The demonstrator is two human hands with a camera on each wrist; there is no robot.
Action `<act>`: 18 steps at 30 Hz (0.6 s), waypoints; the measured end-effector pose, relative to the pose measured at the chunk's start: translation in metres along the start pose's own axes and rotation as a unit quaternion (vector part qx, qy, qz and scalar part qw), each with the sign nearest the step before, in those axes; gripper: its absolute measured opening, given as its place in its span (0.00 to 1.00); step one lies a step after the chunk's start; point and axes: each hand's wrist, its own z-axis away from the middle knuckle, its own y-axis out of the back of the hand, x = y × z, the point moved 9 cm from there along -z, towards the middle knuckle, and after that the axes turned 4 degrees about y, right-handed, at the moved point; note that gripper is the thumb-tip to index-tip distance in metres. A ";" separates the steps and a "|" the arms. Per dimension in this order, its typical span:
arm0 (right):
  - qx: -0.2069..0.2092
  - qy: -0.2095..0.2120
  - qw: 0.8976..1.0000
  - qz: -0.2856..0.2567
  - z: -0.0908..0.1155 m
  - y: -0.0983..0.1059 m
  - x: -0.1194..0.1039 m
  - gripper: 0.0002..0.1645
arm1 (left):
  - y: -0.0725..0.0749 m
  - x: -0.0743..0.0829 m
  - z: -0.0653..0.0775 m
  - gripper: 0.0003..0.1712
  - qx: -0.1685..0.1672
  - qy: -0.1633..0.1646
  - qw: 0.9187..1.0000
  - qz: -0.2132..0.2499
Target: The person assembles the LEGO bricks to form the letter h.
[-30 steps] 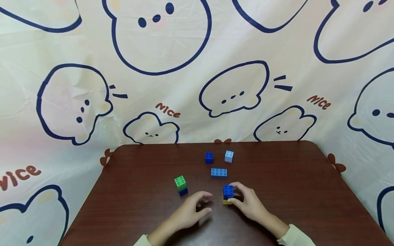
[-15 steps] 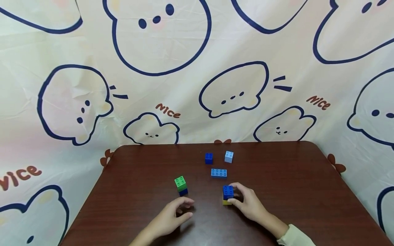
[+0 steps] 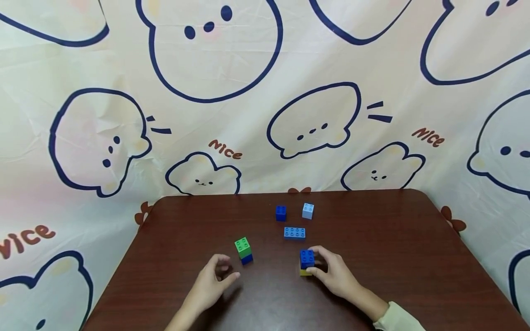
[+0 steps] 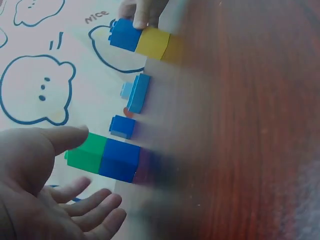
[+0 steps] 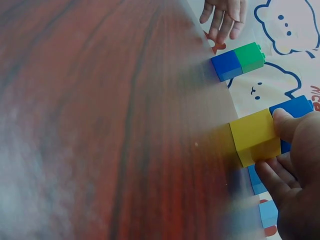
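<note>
Just beyond the left hand [image 3: 209, 283] and to its right, near but apart: a green-and-blue stack [image 3: 243, 251], green on top, upright on the bench [image 3: 372, 239] with its long axis vertical. Looks clearly closer to this hand than to the right hand [image 3: 334, 274]. Overlaps the left thumb in the left wrist view, yet shows a gap from above, so seems untouched. In the left hand, nothing held: thumb spread away from loosely curved fingers, space between them facing the stack. In the right hand, a pinch on the blue-and-yellow stack [image 3: 307, 259], blue above yellow, also upright, with thumb about at the seam and fingers on the opposite side. Farther back, a long blue block [image 3: 294, 233] lying crosswise, then a small blue block [image 3: 280, 213] and a light blue block [image 3: 308, 210]
</note>
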 end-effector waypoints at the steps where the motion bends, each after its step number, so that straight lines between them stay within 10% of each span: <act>1: -0.001 -0.001 1.000 -0.001 0.000 0.000 0.000 0.26 | 0.000 0.000 -0.001 0.32 0.002 0.003 1.000 0.002; 7: -0.004 -0.008 1.000 -0.001 0.001 -0.001 0.002 0.25 | -0.005 0.003 -0.013 0.44 0.006 -0.016 1.000 0.006; 18: -0.010 -0.007 1.000 -0.005 0.000 -0.002 0.004 0.24 | -0.007 0.012 -0.033 0.36 0.053 -0.063 0.997 0.003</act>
